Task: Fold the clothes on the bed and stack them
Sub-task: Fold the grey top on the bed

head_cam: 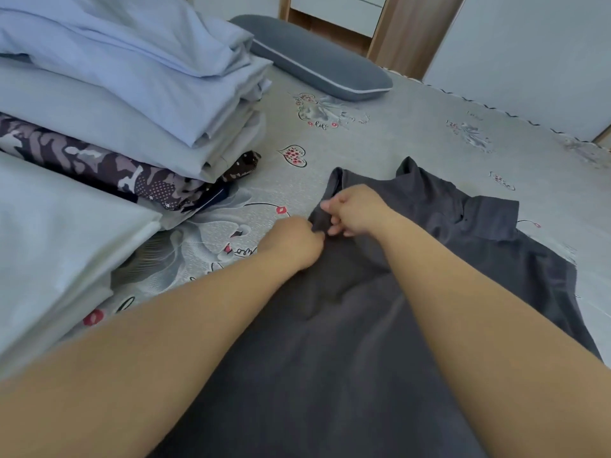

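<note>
A dark grey collared shirt lies spread on the bed, collar toward the far side, its lower part running under my forearms to the near edge. My left hand pinches the shirt's left shoulder edge with curled fingers. Right beside it, my right hand grips the same fold of cloth just above. At the left rises a stack of folded clothes: pale blue pieces on top, a dark camouflage-patterned piece beneath.
The bed sheet is grey with flower and heart prints. A grey pillow lies at the far side. Another pale folded piece sits at the near left. A wooden-framed wardrobe stands behind the bed.
</note>
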